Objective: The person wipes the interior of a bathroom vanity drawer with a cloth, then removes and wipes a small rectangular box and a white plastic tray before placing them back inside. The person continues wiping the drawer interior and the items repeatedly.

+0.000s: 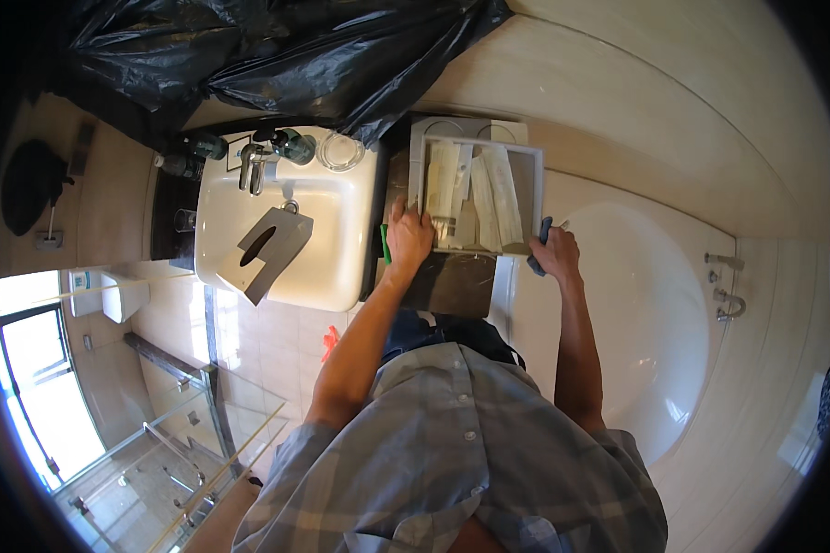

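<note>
Left hand [409, 238]: fingers bent at the left wall of a pale, open tray [539, 184]; whether they had closed on it could not be told. Right hand [555, 255]: curled around a dark blue-grey cloth [537, 264] at the tray's near right corner. Tray: located over the dark counter [452, 286], between sink and bathtub; whether it rested or was raised was unclear. It appeared stiff, smooth and fairly light, probably plastic, and best held by both side walls, kept level because the long, pale packets [494, 198] inside could have slid. The cloth looked soft and limp, easily gathered anywhere.

Counts, from the hands outward: one tray; one dark cloth; one green piece [385, 244] beside the left hand; at least two packets, overlapping and not fully countable; one white sink [363, 230]; one grey tissue box [281, 241], tilted in the sink; one tap [252, 173]; one round glass dish [340, 153]; at least two dark bottles [295, 147] behind the sink; one white bathtub [618, 304]; one black plastic sheet [304, 69] at the far side.
</note>
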Demonstrator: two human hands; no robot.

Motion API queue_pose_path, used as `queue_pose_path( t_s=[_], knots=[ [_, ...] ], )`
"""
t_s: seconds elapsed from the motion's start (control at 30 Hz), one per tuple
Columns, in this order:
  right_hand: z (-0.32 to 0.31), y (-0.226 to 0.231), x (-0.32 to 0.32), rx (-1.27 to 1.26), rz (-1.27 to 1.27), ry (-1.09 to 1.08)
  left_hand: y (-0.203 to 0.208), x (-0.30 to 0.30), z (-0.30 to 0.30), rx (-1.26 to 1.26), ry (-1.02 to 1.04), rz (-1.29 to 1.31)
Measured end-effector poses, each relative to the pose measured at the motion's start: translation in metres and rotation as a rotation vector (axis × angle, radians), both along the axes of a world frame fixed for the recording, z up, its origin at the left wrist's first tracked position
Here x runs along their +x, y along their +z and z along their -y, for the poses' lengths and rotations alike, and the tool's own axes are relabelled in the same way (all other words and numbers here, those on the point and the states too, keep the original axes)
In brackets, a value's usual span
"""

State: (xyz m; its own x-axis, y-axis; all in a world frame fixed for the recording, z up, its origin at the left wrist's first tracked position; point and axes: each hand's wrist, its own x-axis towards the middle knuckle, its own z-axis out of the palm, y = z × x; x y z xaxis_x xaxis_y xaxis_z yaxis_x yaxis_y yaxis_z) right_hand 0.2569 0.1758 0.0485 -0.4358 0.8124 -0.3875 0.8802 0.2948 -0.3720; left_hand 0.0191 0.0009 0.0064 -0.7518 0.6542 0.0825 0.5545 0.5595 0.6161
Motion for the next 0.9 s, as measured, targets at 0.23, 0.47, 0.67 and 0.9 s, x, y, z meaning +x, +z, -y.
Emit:
queue_pose_path(
  t_s=[0.23, 0.47, 0.67, 0.9],
  knots=[
    [0.101, 0.01, 0.054, 0.041, 0.075, 0.022, 0.002, 0.05, 0.103, 0.034, -0.077, 0.212],
    [0.193, -0.019, 0.096, 0.134, -0.008, 0.0, -0.018, 0.067, 0.165, 0.013, -0.205, 0.223],
    [0.19, -0.026, 0.085, 0.182, -0.003, -0.054, -0.035, 0.057, 0.154, 0.067, -0.188, 0.181],
    [0.16, -0.025, 0.07, 0.126, 0.027, -0.038, -0.053, 0.044, 0.128, -0.002, -0.161, 0.152]
  ],
)
